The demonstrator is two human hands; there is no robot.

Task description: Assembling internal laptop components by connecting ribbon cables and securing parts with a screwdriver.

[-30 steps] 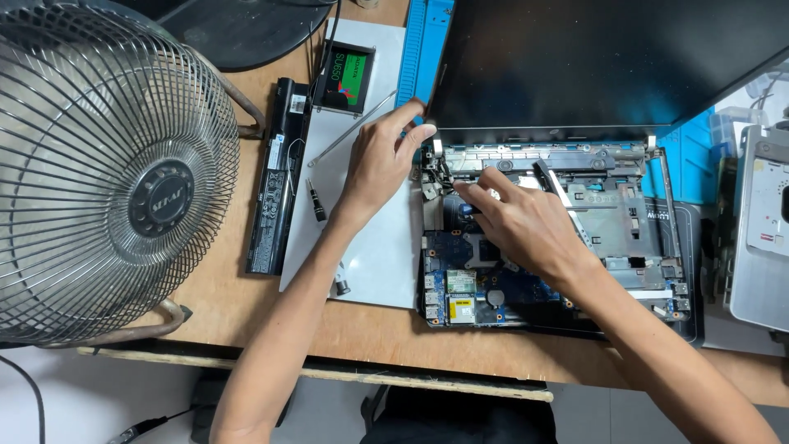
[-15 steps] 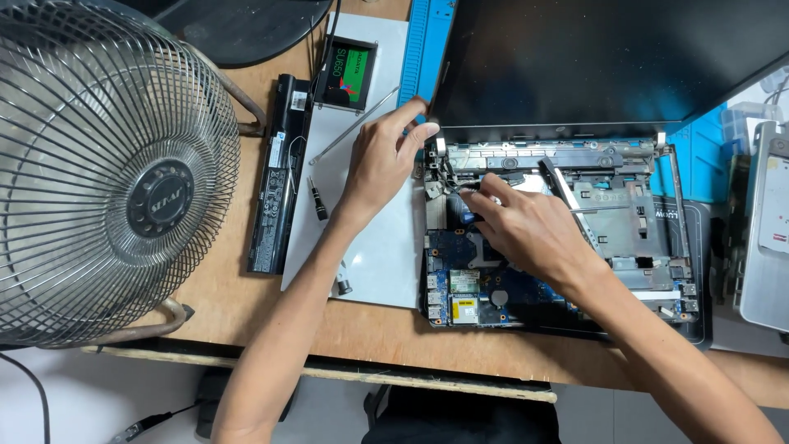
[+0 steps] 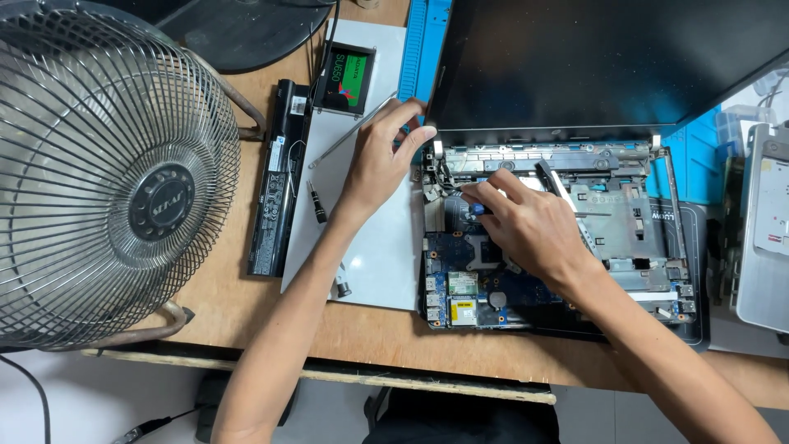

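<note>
My left hand (image 3: 380,160) rests with loosely curled fingers at the top left corner of the opened laptop (image 3: 559,238), its fingertips touching the hinge corner beside the dark, glossy screen (image 3: 592,57), its grip pinching nothing that I can see. My right hand (image 3: 526,226) lies over the bare insides of the laptop, thumb and forefinger pressed together on a small screwdriver with a blue handle (image 3: 477,208), whose tip I cannot make out among the metal parts. The laptop's shell holds a blue circuit board (image 3: 460,284) studded with small chips and a round coin cell, and next to it a flat grey metal frame (image 3: 612,218) with punched holes and ridges. Just left of the laptop lies a smooth pale grey panel (image 3: 374,263), on which rest a thin metal rod (image 3: 349,131), a short black bit (image 3: 316,201) and a flat black rectangular drive with a green label (image 3: 348,79). A long black battery (image 3: 278,177) lies beside the panel on the brown wooden tabletop (image 3: 222,296). A round wire fan cage (image 3: 103,177), shiny and ribbed, fills the left side. A strip of blue mat (image 3: 427,33) shows beneath the laptop.
</note>
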